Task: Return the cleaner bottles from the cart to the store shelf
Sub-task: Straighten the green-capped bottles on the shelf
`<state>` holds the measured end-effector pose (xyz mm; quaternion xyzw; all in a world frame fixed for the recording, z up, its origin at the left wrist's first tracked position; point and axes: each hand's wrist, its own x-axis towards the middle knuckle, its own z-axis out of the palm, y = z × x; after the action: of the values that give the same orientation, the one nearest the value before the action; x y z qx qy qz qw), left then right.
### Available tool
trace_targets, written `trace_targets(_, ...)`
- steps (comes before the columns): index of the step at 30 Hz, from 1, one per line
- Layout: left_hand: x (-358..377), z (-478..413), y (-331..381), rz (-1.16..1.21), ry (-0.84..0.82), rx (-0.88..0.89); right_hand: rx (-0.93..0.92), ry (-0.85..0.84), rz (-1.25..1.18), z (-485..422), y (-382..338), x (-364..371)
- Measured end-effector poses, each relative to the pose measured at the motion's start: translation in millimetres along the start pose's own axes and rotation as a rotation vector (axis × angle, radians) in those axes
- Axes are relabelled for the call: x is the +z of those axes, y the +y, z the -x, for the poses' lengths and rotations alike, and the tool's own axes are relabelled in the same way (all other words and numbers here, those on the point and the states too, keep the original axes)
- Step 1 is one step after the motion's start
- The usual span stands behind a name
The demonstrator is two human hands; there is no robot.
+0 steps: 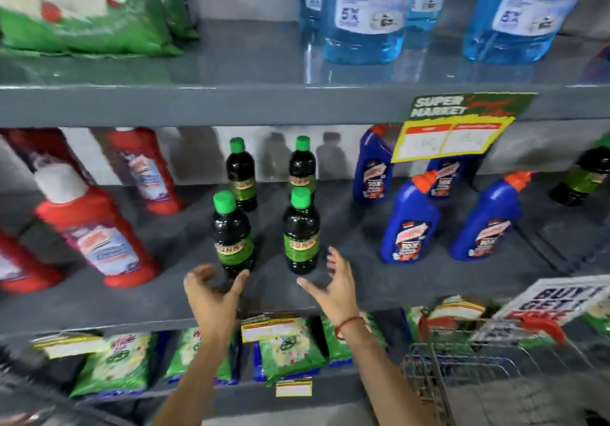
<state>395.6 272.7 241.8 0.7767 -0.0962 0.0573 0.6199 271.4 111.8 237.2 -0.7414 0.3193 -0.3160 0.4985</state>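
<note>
Several dark cleaner bottles with green caps and green labels stand upright on the grey middle shelf (330, 297). The front left bottle (232, 234) and the front right bottle (301, 232) are nearest the edge, with two more behind them (240, 174) (302, 166). My left hand (211, 297) hovers open just below the front left bottle, fingers spread. To the right of the front right bottle my right hand (333, 283) is open too and holds nothing. The wire cart (468, 376) sits at the lower right.
Red bottles (99, 237) stand at the left of the same shelf and blue bottles (411, 221) at the right. Large blue liquid bottles (366, 13) fill the upper shelf. Green packets (284, 349) line the lower shelf. A price sign (455, 128) hangs from the upper shelf edge.
</note>
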Motion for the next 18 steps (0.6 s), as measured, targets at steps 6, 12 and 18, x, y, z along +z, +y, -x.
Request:
trace_targets(6, 6.5, -35.3, -5.4, -0.124, -0.298, -0.008, 0.016, 0.005, 0.142, -24.9, -11.3, 22.9)
trace_targets(12, 6.5, -39.6, -6.2, -0.114, -0.311, 0.005, 0.035, 0.053, 0.196, -28.2, -6.5, 28.9)
trace_targets(18, -2.2, -39.8, 0.2, -0.080, -0.395, 0.004, 0.015, 0.080, 0.196, -19.6, -14.9, 25.6)
